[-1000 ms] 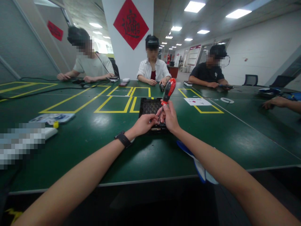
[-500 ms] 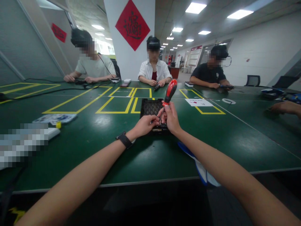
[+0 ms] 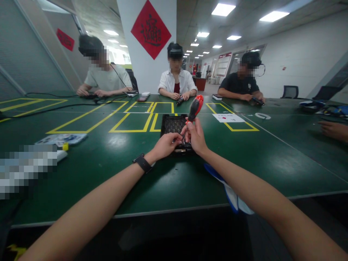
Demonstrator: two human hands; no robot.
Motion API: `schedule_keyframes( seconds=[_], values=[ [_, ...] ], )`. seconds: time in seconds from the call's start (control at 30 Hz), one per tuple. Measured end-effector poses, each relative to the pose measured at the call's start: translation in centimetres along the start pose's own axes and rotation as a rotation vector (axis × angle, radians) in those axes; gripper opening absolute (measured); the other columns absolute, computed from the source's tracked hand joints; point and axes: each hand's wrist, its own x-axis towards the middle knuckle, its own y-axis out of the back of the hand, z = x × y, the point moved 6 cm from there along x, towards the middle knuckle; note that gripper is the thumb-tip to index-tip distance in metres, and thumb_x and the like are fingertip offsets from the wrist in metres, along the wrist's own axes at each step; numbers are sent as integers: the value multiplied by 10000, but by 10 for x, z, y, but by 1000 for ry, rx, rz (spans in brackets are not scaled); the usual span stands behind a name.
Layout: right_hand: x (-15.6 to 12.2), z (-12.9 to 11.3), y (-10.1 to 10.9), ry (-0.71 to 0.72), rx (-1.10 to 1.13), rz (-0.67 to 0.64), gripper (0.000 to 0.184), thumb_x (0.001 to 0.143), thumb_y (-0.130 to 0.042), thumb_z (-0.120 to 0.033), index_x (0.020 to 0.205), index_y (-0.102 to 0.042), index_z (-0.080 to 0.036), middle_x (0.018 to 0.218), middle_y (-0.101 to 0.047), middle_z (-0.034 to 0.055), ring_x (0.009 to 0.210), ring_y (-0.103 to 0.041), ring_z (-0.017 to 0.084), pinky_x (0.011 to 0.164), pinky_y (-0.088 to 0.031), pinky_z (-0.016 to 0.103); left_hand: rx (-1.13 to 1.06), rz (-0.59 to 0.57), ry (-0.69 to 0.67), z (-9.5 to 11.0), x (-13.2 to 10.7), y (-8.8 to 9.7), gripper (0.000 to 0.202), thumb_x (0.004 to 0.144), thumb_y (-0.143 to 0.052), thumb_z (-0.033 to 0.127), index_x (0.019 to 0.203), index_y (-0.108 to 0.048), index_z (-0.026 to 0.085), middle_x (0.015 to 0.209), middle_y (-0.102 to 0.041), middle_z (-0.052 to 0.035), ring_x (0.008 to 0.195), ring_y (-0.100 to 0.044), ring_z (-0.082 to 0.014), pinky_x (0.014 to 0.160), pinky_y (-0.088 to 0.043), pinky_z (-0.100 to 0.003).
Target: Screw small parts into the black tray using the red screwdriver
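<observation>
A red and black screwdriver (image 3: pixel 196 108) stands tilted in my right hand (image 3: pixel 198 137), its handle rising above my fingers and its thin shaft pointing down to the left. My left hand (image 3: pixel 166 144), with a dark watch on its wrist, has its fingers pinched close to the shaft's lower end. What those fingers hold is too small to make out. Under both hands lies an open black case (image 3: pixel 174 123) with a textured inside. My fingers cover part of its front, where small shiny pieces show.
A blue and white glove (image 3: pixel 231 197) lies at the table edge under my right forearm. White paper (image 3: pixel 227 118) and a white ring (image 3: pixel 262 116) lie to the right, a patterned flat item (image 3: pixel 61 139) to the left. Co-workers sit across the green table (image 3: pixel 114 195); another hand (image 3: pixel 335 130) is at right.
The screwdriver's handle leans slightly more to the right. My hands stay at the case. The whole view has shifted a little, and the co-worker's hand at far right has moved.
</observation>
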Motion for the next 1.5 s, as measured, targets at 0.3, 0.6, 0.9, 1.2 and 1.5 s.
schedule_keyframes(
  seconds=[0.3, 0.6, 0.9, 1.2, 1.5],
  values=[
    [-1, 1, 2, 5, -1, 26, 298, 898, -370, -469, 1059, -411, -223, 619, -530, -79, 342, -379, 22, 334, -300, 141, 5, -39, -11, 0, 1, 0, 177, 809, -500, 200, 883, -657, 170, 859, -679, -26, 798, -595, -155, 762, -441, -266],
    [-1, 1, 3, 0, -23, 34, 298, 895, -376, -469, 1061, -421, -226, 632, -523, -72, 349, -363, 19, 338, -278, 143, -48, -1, 26, 5, 1, 2, 174, 785, -521, 223, 903, -635, 166, 847, -664, -22, 758, -589, -140, 735, -454, -259],
    [-2, 1, 4, 7, -31, 63, 280, 900, -380, -453, 1065, -424, -232, 633, -515, -73, 355, -360, 20, 342, -276, 147, -63, 64, 116, 1, -1, 7, 202, 777, -446, 151, 865, -628, 169, 860, -665, -13, 779, -587, -142, 738, -449, -264],
    [-2, 0, 3, 16, -34, 49, 281, 893, -391, -456, 1054, -436, -230, 619, -517, -74, 352, -369, 24, 342, -280, 152, -58, 84, 114, 6, -1, 11, 219, 847, -426, 271, 772, -603, 164, 729, -631, 3, 670, -551, -130, 643, -394, -250],
    [-2, -2, 3, 18, -12, 52, 290, 880, -405, -469, 1048, -449, -237, 605, -523, -77, 350, -367, 28, 342, -285, 151, -101, 67, 92, 14, -2, 14, 480, 919, -288, 445, 670, -581, 156, 675, -620, -10, 638, -540, -134, 631, -371, -258]
  ],
)
